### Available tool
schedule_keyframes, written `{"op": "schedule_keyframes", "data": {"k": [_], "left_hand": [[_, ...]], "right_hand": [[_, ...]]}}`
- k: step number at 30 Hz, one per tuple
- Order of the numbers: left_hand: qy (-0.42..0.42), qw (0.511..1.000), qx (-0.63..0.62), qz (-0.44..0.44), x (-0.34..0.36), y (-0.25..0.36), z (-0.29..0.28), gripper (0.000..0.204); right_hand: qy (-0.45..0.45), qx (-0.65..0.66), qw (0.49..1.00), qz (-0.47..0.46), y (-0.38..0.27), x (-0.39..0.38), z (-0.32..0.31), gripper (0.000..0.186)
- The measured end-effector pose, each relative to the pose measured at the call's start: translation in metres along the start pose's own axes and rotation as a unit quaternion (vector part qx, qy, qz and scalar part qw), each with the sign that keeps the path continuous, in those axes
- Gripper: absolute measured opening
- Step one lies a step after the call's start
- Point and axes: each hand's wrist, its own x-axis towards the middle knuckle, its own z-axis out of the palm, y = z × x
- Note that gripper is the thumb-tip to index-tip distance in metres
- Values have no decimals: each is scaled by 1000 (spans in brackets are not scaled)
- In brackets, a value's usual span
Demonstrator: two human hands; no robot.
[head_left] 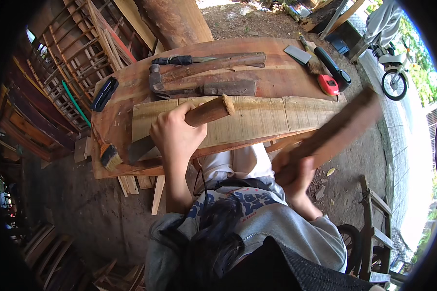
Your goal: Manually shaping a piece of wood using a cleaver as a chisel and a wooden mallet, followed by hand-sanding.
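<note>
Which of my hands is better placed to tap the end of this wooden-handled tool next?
Probably your right hand: it grips the long wooden block, to the right of the wooden-handled tool. Your left hand is wrapped around that tool, so it seems better suited to steadying it.

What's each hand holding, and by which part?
Left hand: a chisel-like tool, by its wooden handle, butt end sticking out. Right hand: a thick wooden block, motion-blurred, by the end nearest the body.
</note>
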Motion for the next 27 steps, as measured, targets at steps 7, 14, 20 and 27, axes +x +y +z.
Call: {"op": "schedule_keyframes", "data": {"k": [7,14,20,27], "left_hand": [[-7,998,45,-44,3,-15,0,19],[-11,1000,-16,3,3,-14,-3,14],[-49,958,-174,224,-14,62,-8,13],[-199,876,-200,391,-35,158,83,14]], "right_hand": [[-24,-154,988,22,-40,22,11,56],[-179,-227,946,146,9,10,17,58],[34,-44,998,0,-27,21,-33,46],[266,-78,955,-105,-46,7,-99,48]]}}
